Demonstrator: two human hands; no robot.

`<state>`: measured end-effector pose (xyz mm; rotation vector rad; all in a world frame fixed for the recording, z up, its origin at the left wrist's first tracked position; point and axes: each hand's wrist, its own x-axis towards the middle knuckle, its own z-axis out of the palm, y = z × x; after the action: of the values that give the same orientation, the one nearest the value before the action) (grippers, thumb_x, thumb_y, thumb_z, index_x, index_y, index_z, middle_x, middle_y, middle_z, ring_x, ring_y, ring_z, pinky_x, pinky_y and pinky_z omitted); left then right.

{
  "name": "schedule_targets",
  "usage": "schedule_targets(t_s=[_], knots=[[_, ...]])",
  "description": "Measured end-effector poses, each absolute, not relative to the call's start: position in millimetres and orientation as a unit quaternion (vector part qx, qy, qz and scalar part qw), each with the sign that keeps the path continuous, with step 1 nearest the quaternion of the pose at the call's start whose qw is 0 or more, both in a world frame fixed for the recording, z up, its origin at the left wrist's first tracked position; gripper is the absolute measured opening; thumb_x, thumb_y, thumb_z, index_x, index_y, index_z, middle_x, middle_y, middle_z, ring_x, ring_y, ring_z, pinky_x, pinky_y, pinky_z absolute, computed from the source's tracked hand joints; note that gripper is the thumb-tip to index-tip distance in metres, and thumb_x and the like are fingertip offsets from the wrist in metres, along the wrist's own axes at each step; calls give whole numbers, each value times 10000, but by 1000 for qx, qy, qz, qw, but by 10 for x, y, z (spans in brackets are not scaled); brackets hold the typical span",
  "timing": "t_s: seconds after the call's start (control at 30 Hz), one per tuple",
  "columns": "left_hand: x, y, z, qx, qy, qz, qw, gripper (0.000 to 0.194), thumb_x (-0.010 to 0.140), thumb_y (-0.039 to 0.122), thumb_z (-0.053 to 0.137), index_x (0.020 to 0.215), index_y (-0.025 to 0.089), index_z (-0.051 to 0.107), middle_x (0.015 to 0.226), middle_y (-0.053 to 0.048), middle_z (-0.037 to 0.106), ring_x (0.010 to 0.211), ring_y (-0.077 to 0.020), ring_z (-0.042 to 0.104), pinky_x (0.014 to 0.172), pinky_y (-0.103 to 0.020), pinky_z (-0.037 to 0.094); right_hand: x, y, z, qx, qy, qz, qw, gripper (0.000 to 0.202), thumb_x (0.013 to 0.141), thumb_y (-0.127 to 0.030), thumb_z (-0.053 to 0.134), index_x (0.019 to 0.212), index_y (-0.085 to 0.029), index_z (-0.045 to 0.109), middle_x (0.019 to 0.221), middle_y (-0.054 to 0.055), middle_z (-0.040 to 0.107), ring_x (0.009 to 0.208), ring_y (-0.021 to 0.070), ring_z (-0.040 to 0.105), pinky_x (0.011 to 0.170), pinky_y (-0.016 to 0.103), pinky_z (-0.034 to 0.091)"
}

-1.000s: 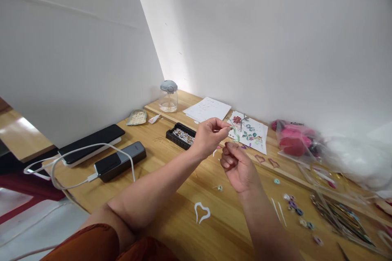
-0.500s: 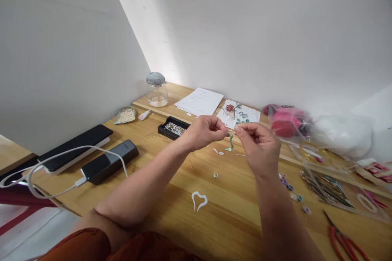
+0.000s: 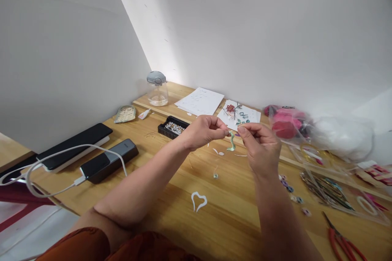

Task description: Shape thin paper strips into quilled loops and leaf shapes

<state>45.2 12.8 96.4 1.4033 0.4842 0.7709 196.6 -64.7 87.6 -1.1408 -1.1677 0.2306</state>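
Note:
Above the middle of the desk, my left hand (image 3: 210, 131) has thumb and forefinger pinched together at the top of a small wavy pale green strip (image 3: 232, 142), which hangs from the fingertips. Close by on its right, my right hand (image 3: 261, 143) is also pinched shut; what sits between its fingertips is too small to make out, perhaps a fine thread. A little thread spool (image 3: 216, 175) with a pale green centre rests on the wood below. Nearer to me lies a white heart-shaped outline cutout (image 3: 199, 201).
Behind are a black bead tray (image 3: 167, 131), papers (image 3: 200, 101) and a lidded jar (image 3: 157, 91). Red-handled pliers (image 3: 343, 241), small spools (image 3: 288, 187) and a clear bag of threads (image 3: 327, 189) lie right. A power bank (image 3: 110, 161) with a white cable (image 3: 69, 150) is left.
My right hand has shifted very slightly right, widening the gap between the fingertips a little. The green strip has swung slightly; my left hand stays almost in place.

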Motion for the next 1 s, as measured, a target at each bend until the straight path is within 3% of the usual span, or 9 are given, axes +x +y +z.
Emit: schedule_targets(t_s=[0.27, 0.5, 0.63, 0.8, 1.0], knots=[[445, 132, 944, 632, 195, 330, 673, 139, 721, 241, 743, 748, 135, 658, 733, -28, 676, 647, -72, 572, 634, -220, 441, 1994, -579, 799, -496, -482, 187, 698, 142, 744, -314, 769, 792, -200, 699, 649, -16, 577, 530, 86, 415, 482, 244, 322], [449, 134, 952, 597, 178, 374, 687, 188, 740, 290, 745, 779, 129, 657, 781, -32, 667, 708, -87, 586, 695, -241, 462, 1888, -492, 670, -456, -335, 448, 692, 277, 620, -350, 836, 741, -194, 643, 555, -65, 479, 450, 57, 363, 414, 202, 298], [476, 167, 918, 572, 210, 449, 654, 187, 756, 298, 726, 787, 140, 630, 770, -16, 648, 684, -77, 567, 652, -222, 461, 1743, -486, 610, -417, -285, 543, 671, 307, 603, -312, 847, 725, -187, 595, 568, -73, 474, 440, 44, 347, 414, 188, 312], [502, 232, 876, 573, 254, 535, 566, 145, 767, 267, 691, 772, 139, 623, 769, -26, 662, 667, -76, 564, 614, -207, 457, 1636, -541, 640, -430, -305, 527, 667, 289, 634, -321, 835, 684, -180, 587, 572, -53, 502, 460, 55, 376, 428, 192, 321], [457, 235, 917, 646, 311, 526, 458, 85, 744, 227, 666, 755, 143, 657, 784, -41, 696, 702, -103, 600, 655, -232, 477, 1640, -635, 734, -471, -386, 441, 660, 237, 681, -342, 814, 739, -176, 655, 574, -45, 507, 451, 48, 327, 429, 207, 259]])
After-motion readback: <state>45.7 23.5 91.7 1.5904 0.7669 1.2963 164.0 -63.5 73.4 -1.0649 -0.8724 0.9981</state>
